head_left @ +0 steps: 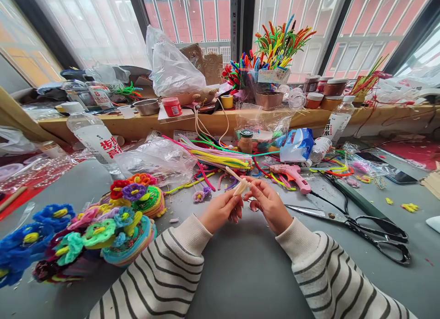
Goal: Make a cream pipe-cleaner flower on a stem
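1. Grip: our left hand (222, 208) pinched a cream pipe cleaner (241, 187) between thumb and fingers; our right hand (270, 204) pinched it too, thumb and index finger just beside the left's. Both grips looked light.
2. Piece location: between the two sets of fingertips, above the tabletop (247, 277). It looked bent double, one straight length poking out past the grip, away from us.
3. Done, as far as we could see: blue pipe-cleaner flowers (55, 218) and a green pipe-cleaner flower (99, 232), all left of the grip, looked fully shaped. A small purple flower (206, 191) lay nearer, just left and beyond our left hand.
4. Left, our read: the cream piece looked early-stage, with no petal form and nothing joined on that we could make out. Fingers hid part of it.
5. Stock: a bundle of loose pipe cleaners (223, 159) lay just beyond the grip.
6. Room: best space was the bare grey patch between our forearms, on our side of the grip. Near table edge was out of frame.
7. Tight spots: flowers crowded our left forearm. Black-handled scissors (347, 222) lay right of the grip, blades toward our right hand. A pink glue gun (292, 174) sat beyond and right, cord trailing rightward. The wooden ledge (137, 122) bounded the far side, well beyond the bundle.
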A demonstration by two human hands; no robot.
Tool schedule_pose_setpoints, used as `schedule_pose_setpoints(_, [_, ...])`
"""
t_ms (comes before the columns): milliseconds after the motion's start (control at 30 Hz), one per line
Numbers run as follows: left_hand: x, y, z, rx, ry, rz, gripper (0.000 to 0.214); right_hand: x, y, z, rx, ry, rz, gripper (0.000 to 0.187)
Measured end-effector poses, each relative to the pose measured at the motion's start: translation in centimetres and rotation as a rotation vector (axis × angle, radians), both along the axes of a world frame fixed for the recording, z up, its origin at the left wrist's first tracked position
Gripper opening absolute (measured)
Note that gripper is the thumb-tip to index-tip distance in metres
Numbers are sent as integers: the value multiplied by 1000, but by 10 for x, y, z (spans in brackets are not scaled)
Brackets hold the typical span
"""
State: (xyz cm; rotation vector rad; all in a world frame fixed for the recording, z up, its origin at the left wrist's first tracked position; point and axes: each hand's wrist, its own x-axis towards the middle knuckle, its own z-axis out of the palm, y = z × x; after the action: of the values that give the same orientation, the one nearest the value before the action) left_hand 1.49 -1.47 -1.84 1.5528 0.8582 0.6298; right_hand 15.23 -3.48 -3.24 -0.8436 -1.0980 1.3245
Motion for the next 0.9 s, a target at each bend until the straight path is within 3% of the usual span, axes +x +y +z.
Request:
schedule_pose_setpoints(133, [-1, 1, 2, -35, 20, -87, 30, 1, -2, 4, -61, 194, 135, 13])
schedule_pose_setpoints(300, [-2, 2, 4, -115, 144, -58, 34, 4, 0, 4, -168, 301, 56, 12])
schedule_pose_setpoints(433, [-4, 3, 2, -81, 216, 106, 41, 7, 3, 2, -219, 316, -13, 16])
schedule_pose_setpoints(533, [-6, 6, 2, 87, 141, 345, 47, 6, 2, 2, -209, 259, -19, 17])
schedule_pose_setpoints(600, [-7, 6, 4, 225, 24, 449, 37, 2, 0, 2, -183, 192, 13, 18])
schedule_pose_setpoints(667, [-6, 6, 8, 275, -100, 423, 31, -2, -2, 1, -152, 121, 70, 19])
schedule_pose_setpoints(767, [-3, 2, 14, 166, -209, 249, 31, -8, -5, 1, -122, 34, 146, 20])
schedule_pose_setpoints(900, [1, -2, 15, 27, -198, 127, 26, -11, -7, 3, -104, -12, 171, 23])
